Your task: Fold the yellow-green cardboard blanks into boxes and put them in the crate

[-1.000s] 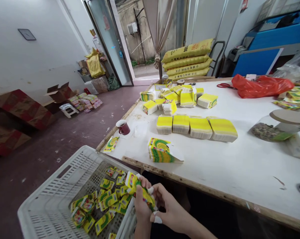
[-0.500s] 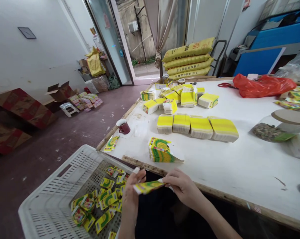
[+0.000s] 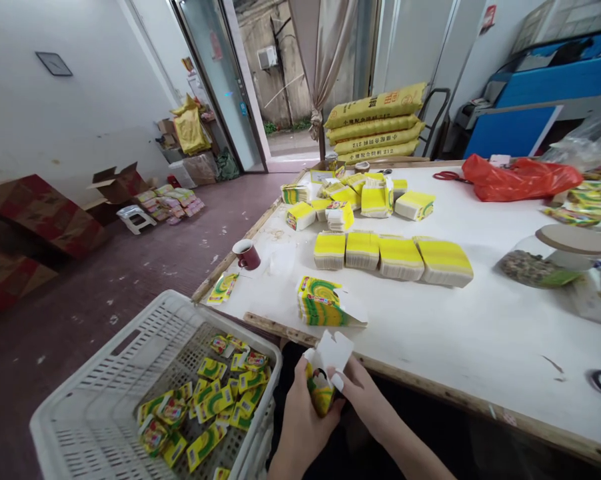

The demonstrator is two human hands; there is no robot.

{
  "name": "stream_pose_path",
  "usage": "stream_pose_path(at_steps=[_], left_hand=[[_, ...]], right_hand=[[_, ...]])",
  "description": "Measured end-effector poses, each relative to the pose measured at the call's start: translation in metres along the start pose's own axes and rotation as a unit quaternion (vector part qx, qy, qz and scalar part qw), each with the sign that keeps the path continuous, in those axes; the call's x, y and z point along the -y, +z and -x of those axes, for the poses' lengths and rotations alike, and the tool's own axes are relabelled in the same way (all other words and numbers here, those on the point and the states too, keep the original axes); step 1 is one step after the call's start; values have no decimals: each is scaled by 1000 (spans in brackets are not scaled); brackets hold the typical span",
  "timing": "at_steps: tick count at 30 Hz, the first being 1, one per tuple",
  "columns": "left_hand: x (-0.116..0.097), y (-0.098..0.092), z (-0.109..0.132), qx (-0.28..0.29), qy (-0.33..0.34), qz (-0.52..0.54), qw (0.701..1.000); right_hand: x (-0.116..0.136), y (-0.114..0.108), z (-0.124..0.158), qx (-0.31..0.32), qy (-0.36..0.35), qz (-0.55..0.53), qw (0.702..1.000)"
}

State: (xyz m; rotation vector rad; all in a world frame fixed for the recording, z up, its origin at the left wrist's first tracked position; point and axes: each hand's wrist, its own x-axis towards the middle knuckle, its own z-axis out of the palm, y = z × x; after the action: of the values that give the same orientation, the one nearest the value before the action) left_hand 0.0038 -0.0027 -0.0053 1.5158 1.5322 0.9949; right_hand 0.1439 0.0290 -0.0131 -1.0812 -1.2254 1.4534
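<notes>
Carton [image 3: 322,401], yellow and green with white flaps [image 3: 336,348] raised at its top, is held between both hands, beside the near edge of the table [image 3: 460,340]. Left grip [image 3: 300,408] is wrapped around the carton's body; right grip [image 3: 361,392] is closed on its flap side, thumb at the opening. White covering [image 3: 337,382] is worn on one digit of the right grip. Contents of the opening cannot be made out. Left of the grip, a white perforated crate [image 3: 83,393] is placed, with small yellow-green packs [image 3: 219,402] scattered inside. Just beyond the grip, a fanned stack of printed cartons [image 3: 321,303] is laid on the table. Farther beyond, a row of four yellow-topped stacks [image 3: 362,249] is lined up side by side, with a looser cluster of stacks [image 3: 377,199] set behind it. Beyond and left of the grip, a dark red mug [image 3: 248,255] is stood near the table edge, a flat yellow pack [image 3: 223,289] lying nearer. Far right of the grip, a lidded jar [image 3: 528,268] and a red plastic bag [image 3: 519,179] are set.
</notes>
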Motion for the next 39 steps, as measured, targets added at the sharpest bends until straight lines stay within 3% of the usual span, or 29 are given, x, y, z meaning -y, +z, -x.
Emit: stream_pose_path(at_steps=[3,6,9,12,15,17,20,25,28,31,33,36,39], left_hand=[[3,5,3,0,53,-5,999],[4,5,3,16,88,-20,996],[8,3,0,50,64,-15,997],[19,7,-2,70,36,-1,997],[30,10,-4,13,68,-21,997],[32,5,-5,-24,80,-45,995],[26,-12,-6,5,33,-53,998],[9,-36,-6,34,-7,-68,997],[4,-41,-5,48,-23,-75,996],[0,-41,-4,71,-25,-73,994],[-1,-39,-3,65,-9,-83,994],[5,-35,-3,28,0,-68,997],[19,-30,-2,-49,-5,85,995]], right_hand=[[7,5,-1,84,77,-72,991],[12,2,0,120,78,-93,985],[11,-3,3,151,41,-76,985],[3,-5,5,148,-32,46,987],[-9,-7,2,131,-104,157,973],[-16,-12,-3,88,-145,193,967],[-19,-19,-7,62,-160,247,954],[8,-27,-4,229,-98,353,902],[30,-39,-7,268,-100,358,889],[43,-50,-11,294,-132,310,894],[41,-49,-11,276,-138,280,909],[30,-34,-9,200,-147,232,941],[23,-21,-16,140,-171,151,963]])
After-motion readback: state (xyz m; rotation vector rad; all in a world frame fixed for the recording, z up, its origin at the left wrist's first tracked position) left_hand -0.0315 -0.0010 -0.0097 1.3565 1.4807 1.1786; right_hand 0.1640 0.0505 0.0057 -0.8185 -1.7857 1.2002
